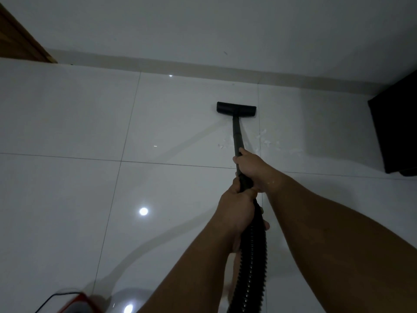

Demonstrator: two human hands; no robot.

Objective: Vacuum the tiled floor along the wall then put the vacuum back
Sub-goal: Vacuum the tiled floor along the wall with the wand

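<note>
A black vacuum wand (238, 136) runs away from me to a flat black floor head (236, 108), which rests on the glossy white tiled floor (90, 120) a short way from the wall's skirting (158, 64). My right hand (250, 167) grips the wand higher up. My left hand (237, 208) grips it just below, where the ribbed black hose (252, 256) begins. White scraps of debris (266, 141) lie scattered on the tiles on both sides of the wand, behind the head.
A dark box-like piece of furniture (397, 132) stands at the right by the wall. A wooden door edge (20, 39) shows at the top left. A red and grey vacuum body with a black cord (72, 301) sits at the bottom left.
</note>
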